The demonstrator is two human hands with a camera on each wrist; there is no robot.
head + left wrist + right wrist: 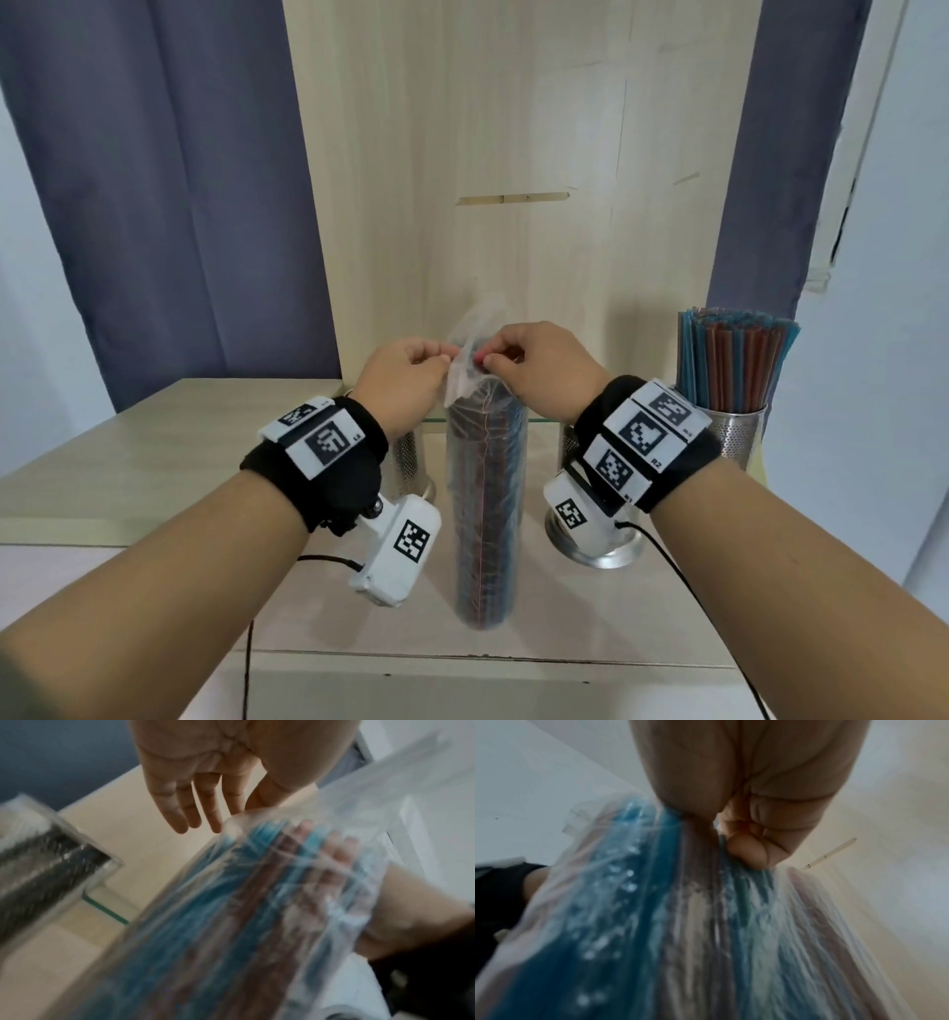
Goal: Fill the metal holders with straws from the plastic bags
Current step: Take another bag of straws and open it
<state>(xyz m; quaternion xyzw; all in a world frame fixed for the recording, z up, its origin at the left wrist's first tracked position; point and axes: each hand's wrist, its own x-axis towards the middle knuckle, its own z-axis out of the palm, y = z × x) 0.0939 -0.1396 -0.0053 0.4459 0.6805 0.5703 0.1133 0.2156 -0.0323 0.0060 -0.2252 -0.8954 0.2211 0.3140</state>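
I'm pinching the bag mouth with left hand and right hand, standing it upright mid-counter between holders, likely to tear it open for straws.

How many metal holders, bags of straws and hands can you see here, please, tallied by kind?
Metal holders: 3, one behind the left wrist, one behind the right wrist, one filled with straws.
Plastic bags of straws: 1.
Hands: 2, left hand, right hand.
Total: 6.
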